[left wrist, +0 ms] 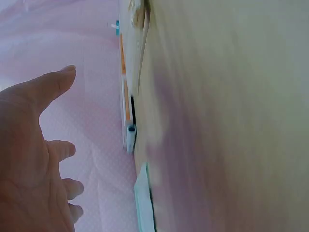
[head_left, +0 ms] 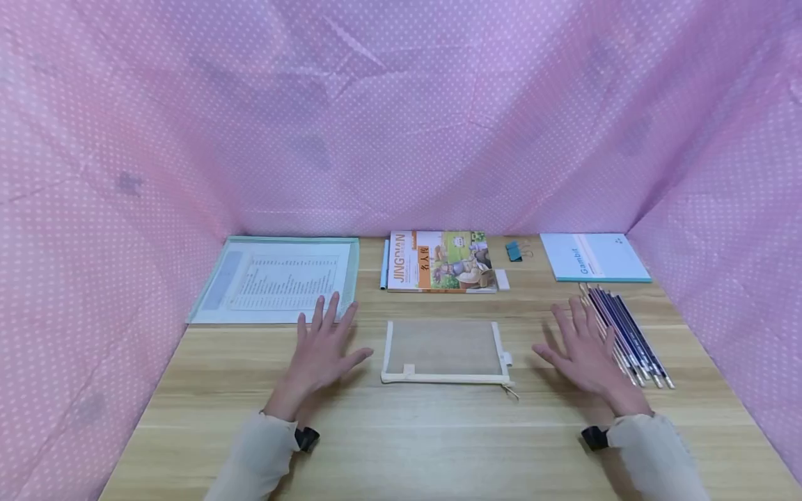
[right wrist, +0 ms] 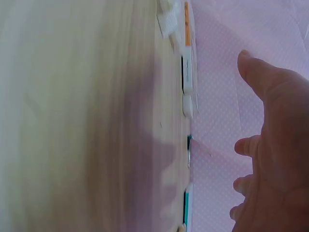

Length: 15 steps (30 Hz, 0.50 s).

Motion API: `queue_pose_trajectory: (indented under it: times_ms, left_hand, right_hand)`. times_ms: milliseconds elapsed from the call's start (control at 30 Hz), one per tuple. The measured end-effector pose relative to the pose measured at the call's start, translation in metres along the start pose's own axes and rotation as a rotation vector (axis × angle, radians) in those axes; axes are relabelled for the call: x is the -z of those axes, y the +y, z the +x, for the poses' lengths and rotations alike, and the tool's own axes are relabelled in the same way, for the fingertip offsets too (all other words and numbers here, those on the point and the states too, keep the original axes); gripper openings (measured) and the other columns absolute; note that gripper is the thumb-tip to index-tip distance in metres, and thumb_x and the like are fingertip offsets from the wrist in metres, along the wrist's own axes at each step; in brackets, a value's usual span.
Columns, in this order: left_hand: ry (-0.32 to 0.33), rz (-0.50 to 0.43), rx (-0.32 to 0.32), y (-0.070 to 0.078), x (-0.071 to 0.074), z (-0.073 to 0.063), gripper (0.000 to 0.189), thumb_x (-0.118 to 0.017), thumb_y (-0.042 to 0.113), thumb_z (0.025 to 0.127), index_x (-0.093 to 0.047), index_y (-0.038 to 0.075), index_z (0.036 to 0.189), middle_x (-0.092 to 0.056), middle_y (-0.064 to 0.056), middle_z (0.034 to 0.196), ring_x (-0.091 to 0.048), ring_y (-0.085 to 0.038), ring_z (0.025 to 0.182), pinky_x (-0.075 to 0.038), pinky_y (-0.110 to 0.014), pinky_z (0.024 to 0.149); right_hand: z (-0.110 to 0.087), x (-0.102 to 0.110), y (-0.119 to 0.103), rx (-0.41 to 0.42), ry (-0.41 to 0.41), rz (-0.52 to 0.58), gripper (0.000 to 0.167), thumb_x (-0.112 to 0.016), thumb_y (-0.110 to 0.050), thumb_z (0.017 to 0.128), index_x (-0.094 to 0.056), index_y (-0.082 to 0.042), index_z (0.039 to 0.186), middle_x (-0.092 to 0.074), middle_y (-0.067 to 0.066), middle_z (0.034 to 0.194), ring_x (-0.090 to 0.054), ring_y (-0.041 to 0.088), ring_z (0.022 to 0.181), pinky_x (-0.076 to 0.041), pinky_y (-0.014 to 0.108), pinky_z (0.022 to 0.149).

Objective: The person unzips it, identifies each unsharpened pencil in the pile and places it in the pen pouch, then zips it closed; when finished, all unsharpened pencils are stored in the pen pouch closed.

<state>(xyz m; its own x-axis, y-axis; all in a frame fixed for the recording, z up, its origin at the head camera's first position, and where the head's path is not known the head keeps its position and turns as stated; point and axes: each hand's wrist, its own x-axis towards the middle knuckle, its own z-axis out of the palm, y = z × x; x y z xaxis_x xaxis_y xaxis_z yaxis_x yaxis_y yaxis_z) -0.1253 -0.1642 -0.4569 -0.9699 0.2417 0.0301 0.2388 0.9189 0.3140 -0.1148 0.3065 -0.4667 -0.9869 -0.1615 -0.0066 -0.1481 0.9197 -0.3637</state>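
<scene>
My left hand (head_left: 321,353) hovers over the wooden table with its fingers spread, holding nothing. Its fingertips overlap the lower right corner of a mint-edged document folder (head_left: 285,278) in the head view. On the other side, my right hand (head_left: 583,355) is likewise spread and holds nothing, just left of a bunch of dark pencils (head_left: 629,334). Between the hands lies a flat mesh zipper pouch (head_left: 447,348) with a white border, its zipper along the near edge. In the wrist views, the left palm (left wrist: 24,159) and right palm (right wrist: 285,154) are raised above the table.
Along the back lie a book (head_left: 438,261) with a light blue pen (head_left: 384,264) at its left and a white eraser (head_left: 502,280) at its right. Farther right are a teal binder clip (head_left: 514,251) and a light blue notebook (head_left: 595,257). A pink dotted cloth (head_left: 388,125) surrounds the table.
</scene>
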Motion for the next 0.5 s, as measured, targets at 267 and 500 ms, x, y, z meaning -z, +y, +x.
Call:
queue_pose_trajectory:
  times_ms: [267, 500]
  left_hand:
    - [-0.083, -0.104, -0.029, 0.020, -0.015, -0.006, 0.089, -0.060, 0.061, 0.090, -0.022, 0.020, 0.160, -0.005, -0.016, 0.169, 0.000, -0.044, 0.156, -0.006, -0.074, 0.117]
    - [-0.153, -0.180, -0.039, 0.029, -0.022, -0.009, 0.088, -0.060, 0.058, 0.092, -0.020, 0.022, 0.160, -0.004, -0.017, 0.169, 0.002, -0.042, 0.157, -0.004, -0.071, 0.119]
  right_hand:
    - [-0.009, -0.015, -0.020, 0.043, -0.072, 0.097, 0.082, -0.055, -0.051, 0.096, -0.025, -0.005, 0.157, -0.011, 0.032, 0.163, -0.007, 0.062, 0.146, 0.000, 0.087, 0.102]
    - [-0.015, -0.027, -0.034, 0.053, -0.133, 0.174, 0.077, -0.054, -0.050, 0.098, -0.029, -0.007, 0.156, -0.014, 0.030, 0.164, -0.008, 0.059, 0.148, -0.003, 0.085, 0.104]
